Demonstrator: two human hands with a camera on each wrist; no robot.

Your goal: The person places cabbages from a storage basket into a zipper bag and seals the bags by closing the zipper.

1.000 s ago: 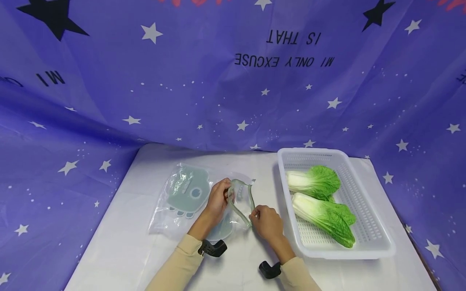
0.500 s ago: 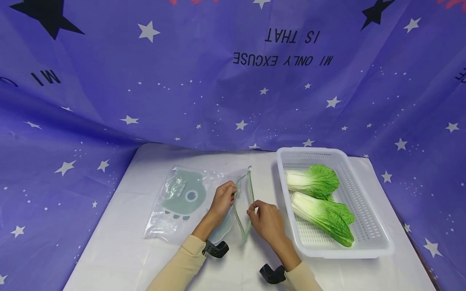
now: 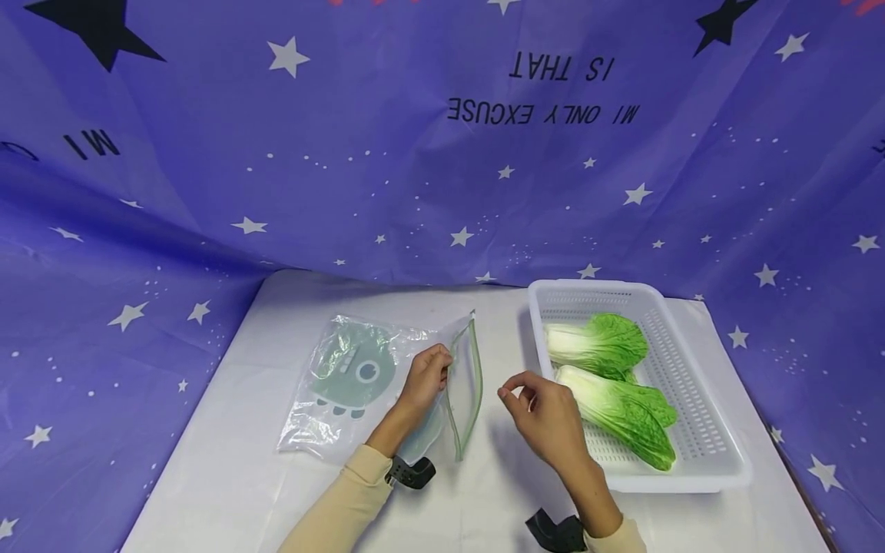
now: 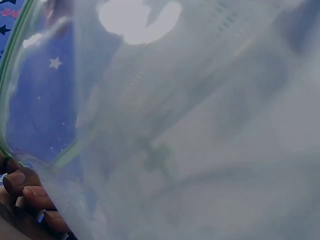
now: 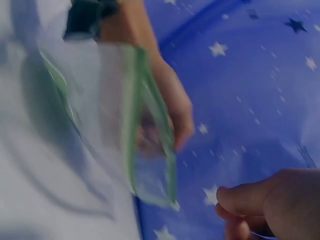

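Observation:
A clear zip bag printed with a green cartoon dinosaur lies on the table. Its green-edged mouth gapes toward the right. My left hand pinches the near lip of that mouth; in the left wrist view, my fingers grip the edge while the film covers most of the picture. Between the bag and the basket, my right hand is raised with nothing in it, its thumb and forefinger loosely bent. Two Chinese cabbages, one farther back and one nearer, are to its right.
The white perforated basket holding the cabbages stands on the right of the white-covered table. Purple star-patterned cloth hangs at the back and both sides.
My right hand has let go of the bag's mouth and moved right, toward the basket. The left hand keeps its pinch, and the mouth now stands open as a long narrow loop.

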